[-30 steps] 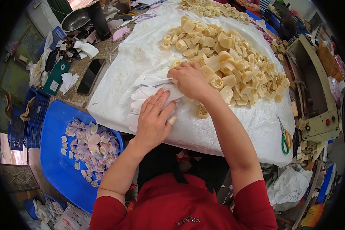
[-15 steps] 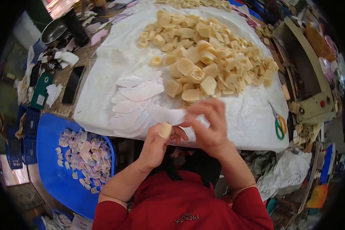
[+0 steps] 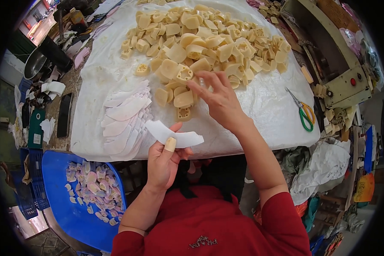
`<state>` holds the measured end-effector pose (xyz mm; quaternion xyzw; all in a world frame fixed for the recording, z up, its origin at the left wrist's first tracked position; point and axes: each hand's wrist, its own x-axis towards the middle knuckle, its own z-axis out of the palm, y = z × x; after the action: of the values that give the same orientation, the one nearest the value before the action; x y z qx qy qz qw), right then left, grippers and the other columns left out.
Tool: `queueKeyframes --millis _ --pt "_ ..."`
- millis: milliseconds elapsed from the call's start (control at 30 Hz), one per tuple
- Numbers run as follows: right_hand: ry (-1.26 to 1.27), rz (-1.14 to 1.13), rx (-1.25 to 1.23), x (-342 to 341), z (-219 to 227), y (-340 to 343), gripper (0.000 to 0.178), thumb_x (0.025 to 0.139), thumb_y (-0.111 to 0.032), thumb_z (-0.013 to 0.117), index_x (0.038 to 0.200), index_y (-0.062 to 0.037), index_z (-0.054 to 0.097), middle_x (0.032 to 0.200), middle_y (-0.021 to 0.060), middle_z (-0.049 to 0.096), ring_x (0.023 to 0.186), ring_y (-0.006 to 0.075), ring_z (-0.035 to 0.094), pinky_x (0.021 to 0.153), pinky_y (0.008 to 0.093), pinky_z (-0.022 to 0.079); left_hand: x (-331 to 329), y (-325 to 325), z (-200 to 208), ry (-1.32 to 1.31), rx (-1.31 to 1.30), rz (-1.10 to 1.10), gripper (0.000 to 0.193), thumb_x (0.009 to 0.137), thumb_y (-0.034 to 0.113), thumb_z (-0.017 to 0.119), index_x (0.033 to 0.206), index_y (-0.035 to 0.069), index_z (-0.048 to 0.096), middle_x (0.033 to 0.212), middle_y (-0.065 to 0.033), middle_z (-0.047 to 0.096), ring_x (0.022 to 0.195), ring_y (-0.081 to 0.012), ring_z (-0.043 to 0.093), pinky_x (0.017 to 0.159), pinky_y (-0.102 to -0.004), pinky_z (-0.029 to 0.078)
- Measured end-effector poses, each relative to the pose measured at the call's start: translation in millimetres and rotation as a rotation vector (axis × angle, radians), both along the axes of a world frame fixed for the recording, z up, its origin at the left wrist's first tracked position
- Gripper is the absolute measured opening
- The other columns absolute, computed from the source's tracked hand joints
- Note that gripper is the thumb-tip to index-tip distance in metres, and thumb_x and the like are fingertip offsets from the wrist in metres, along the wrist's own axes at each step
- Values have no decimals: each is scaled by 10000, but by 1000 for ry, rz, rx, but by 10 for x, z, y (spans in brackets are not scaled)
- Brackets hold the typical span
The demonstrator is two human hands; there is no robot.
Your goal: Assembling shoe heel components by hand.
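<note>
My left hand (image 3: 163,164) pinches a curved white strip (image 3: 181,138) with a jagged edge. A pale beige cover wraps that thumb. The strip is held above the near edge of the white-covered table. My right hand (image 3: 222,100) reaches over the near side of a heap of beige moulded pieces (image 3: 175,53). Its thumb and index finger are apart, with their tips at the right edge of a beige piece with holes (image 3: 184,73). Left of the hands, similar white strips (image 3: 126,121) lie in overlapping rows.
A blue tub (image 3: 64,205) holding small pastel pieces stands at the lower left. Scissors with green and orange handles (image 3: 305,115) lie at the table's right. A dark phone (image 3: 65,115) rests on the left side, and a machine with a red button (image 3: 350,85) stands at the right.
My right hand has left the white strip and moved away to the beige heap. The strip stays in my left hand. The whole view has shifted, so the table appears farther left.
</note>
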<state>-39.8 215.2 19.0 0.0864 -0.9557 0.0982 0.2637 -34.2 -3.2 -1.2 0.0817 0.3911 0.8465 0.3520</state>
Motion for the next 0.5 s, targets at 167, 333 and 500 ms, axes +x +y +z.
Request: queueKeyframes --millis 167,333,500 --pt "-72 -128 -210 200 -68 66 485 626 -6 654 1103 -42 575 1030 118 537 965 300 510 870 382 431 -18 -21 -99 76 -12 4 435 939 80 455 1347 -42 366 1112 -140 577 905 -174 573 756 -280 440" --pt "-179 -484 -538 496 -355 83 497 649 -48 702 1118 -14 543 962 122 502 933 297 501 852 377 425 -22 17 -56 -54 117 15 487 971 231 419 1356 -54 331 1145 -187 565 945 -236 589 784 -325 457" --pt "-140 -473 -344 606 -392 36 500 677 -98 706 1147 -48 545 1033 136 510 994 316 479 897 405 383 -34 -14 -141 -43 2 -8 496 979 281 400 1328 -70 364 1099 -185 594 887 -226 608 732 -310 469"
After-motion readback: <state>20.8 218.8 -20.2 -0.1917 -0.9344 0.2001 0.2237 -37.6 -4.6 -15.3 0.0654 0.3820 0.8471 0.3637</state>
